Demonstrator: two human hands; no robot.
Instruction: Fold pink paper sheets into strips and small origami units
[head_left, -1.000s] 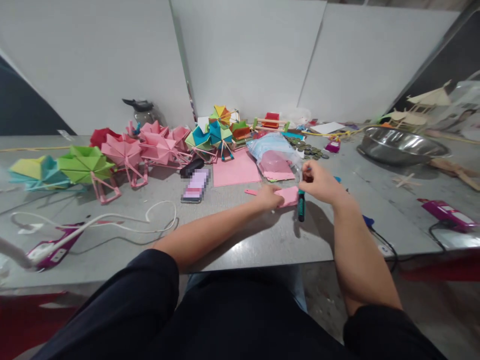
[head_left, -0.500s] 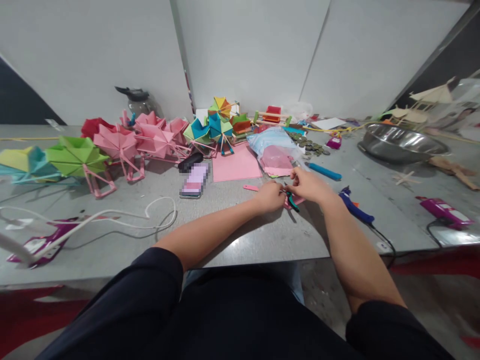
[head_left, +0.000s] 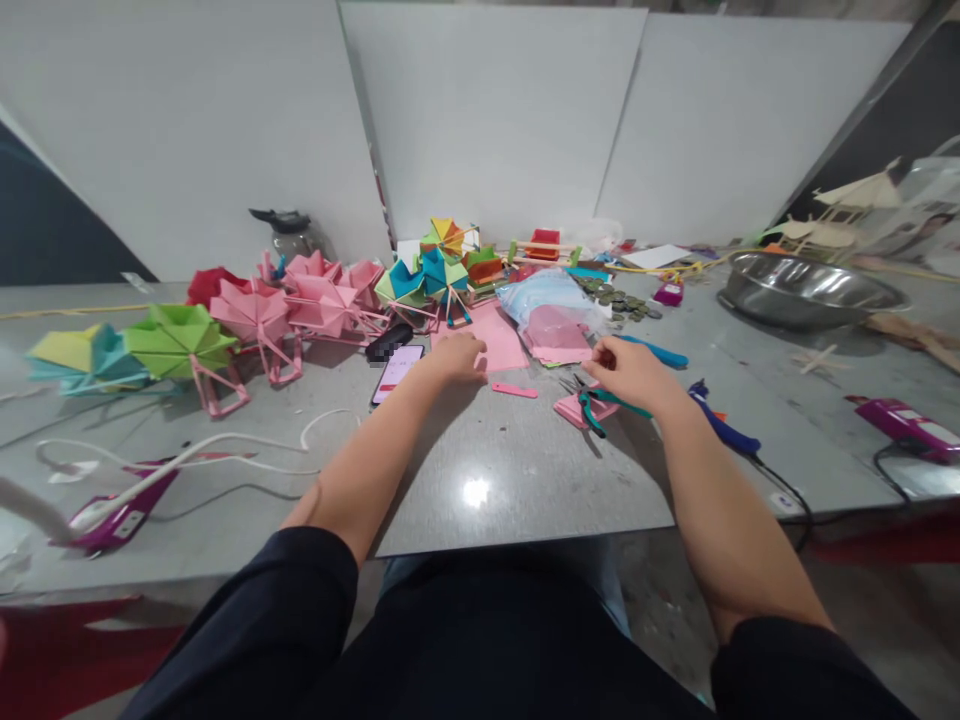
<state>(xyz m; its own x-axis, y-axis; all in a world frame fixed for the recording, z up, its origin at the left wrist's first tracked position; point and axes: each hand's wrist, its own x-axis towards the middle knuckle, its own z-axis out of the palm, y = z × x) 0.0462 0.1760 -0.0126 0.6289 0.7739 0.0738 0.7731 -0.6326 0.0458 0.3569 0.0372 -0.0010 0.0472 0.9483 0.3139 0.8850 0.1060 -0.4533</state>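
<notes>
Grey counter (head_left: pixel 510 480) fills mid-frame, paper pinwheels (head_left: pixel 255 315) crowding its upper left. I see my left hand (head_left: pixel 454 357), fingers loosely apart, on the pink sheet (head_left: pixel 499 340) beside a phone (head_left: pixel 396 368). My right hand (head_left: pixel 626 370), fingers curled together, rests by teal-handled pliers (head_left: pixel 596 402) at centre-right.

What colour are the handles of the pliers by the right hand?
Teal green, seen in the head view: the pliers lie on a small pink paper piece beside the right hand.
</notes>
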